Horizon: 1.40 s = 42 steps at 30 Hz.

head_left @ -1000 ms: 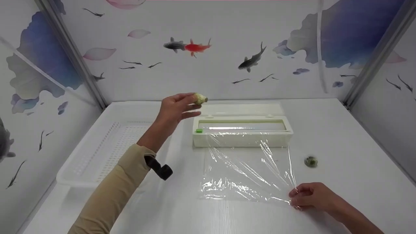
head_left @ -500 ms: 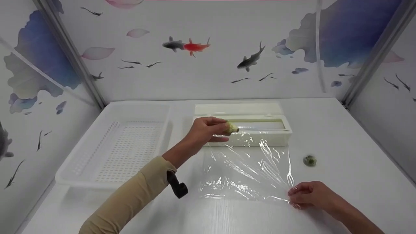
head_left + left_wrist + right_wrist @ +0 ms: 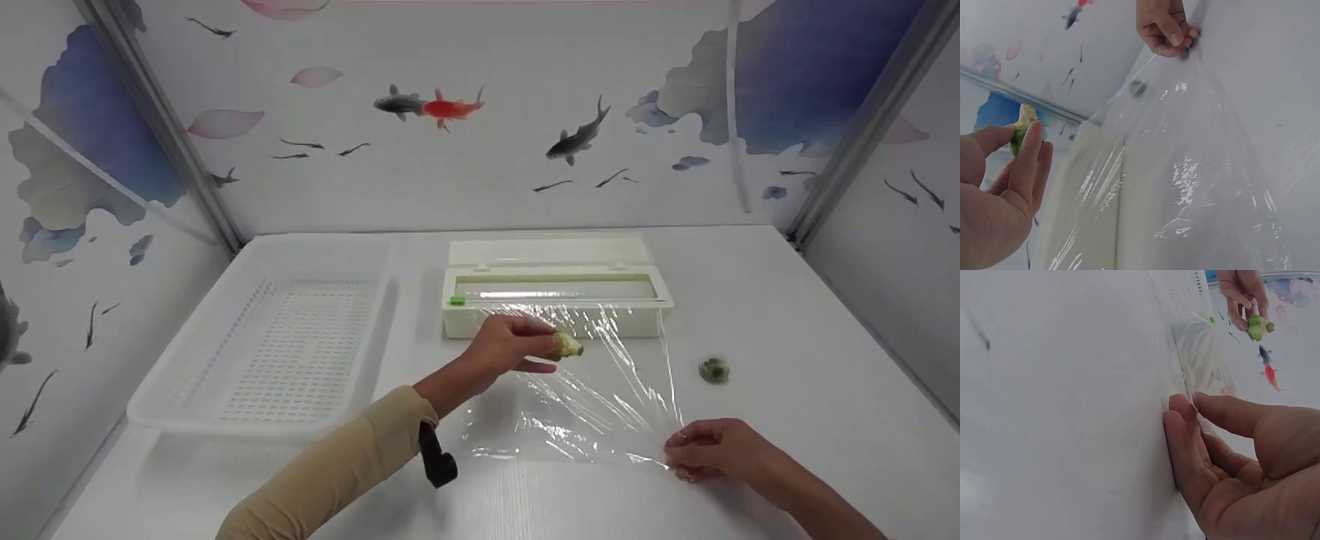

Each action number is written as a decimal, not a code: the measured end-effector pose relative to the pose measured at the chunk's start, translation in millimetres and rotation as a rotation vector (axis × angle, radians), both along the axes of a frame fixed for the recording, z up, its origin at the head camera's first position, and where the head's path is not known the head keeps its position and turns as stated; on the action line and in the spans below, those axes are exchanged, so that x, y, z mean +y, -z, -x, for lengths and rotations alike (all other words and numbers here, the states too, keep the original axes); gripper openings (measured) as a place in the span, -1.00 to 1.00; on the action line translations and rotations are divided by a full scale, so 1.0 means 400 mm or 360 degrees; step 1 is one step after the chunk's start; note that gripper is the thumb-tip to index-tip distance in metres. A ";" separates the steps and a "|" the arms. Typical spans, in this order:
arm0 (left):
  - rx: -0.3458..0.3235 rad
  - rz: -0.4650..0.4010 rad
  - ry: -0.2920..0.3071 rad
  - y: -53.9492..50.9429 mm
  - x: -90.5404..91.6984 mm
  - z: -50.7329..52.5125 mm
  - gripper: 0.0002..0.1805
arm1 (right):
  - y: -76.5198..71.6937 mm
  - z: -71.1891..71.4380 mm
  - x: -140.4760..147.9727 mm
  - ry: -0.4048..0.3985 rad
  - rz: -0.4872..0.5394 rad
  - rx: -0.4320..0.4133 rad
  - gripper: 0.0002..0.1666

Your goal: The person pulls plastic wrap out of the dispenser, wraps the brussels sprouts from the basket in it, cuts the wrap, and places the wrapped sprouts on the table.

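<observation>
"What's shifted?"
"The left grip [image 3: 504, 349], with the green vegetable piece [image 3: 569, 346]; it has come from the box [image 3: 459, 324]'s far side to over the clear film [image 3: 577, 405], nearer the right grip [image 3: 720, 451]."
"And the basket [image 3: 217, 427]?"
"Uncovered; the sleeve [image 3: 352, 450] (across it a second ago) has swung aside."

We count two: left hand [image 3: 506, 349], right hand [image 3: 720, 452]. Two vegetables: one held green vegetable [image 3: 569, 346] in left fingers, one loose green vegetable [image 3: 714, 370] past right fingers. One film sheet [image 3: 562, 435], pinched by right fingers. One film box [image 3: 461, 324] beyond left fingers; one basket [image 3: 300, 352] left of them.
</observation>
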<state>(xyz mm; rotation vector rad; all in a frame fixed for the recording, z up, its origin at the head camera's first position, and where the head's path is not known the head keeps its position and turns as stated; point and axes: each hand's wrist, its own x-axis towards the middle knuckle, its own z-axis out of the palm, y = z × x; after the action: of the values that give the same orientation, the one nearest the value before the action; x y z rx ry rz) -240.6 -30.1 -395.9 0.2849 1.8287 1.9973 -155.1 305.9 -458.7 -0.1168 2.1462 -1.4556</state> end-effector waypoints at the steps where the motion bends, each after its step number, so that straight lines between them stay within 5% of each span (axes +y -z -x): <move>1: -0.0014 0.0005 0.0002 0.008 0.003 -0.002 -0.67 | 0.000 -0.001 0.001 -0.0006 -0.0013 0.0008 -0.57; 24: -0.0135 0.0194 -0.0042 0.117 0.045 -0.069 -0.80 | -0.002 -0.004 0.008 -0.0062 -0.0064 0.0066 -0.50; 42: -0.0059 0.0561 -0.0032 0.139 0.052 -0.090 -0.80 | -0.003 -0.002 0.003 -0.0066 -0.0043 0.0065 -0.53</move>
<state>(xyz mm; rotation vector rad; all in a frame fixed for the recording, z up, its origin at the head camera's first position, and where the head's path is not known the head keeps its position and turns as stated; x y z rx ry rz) -204.7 -9.3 -451.6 0.1225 2.1197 1.6394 -154.2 307.2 -457.7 -0.1813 2.1823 -1.4116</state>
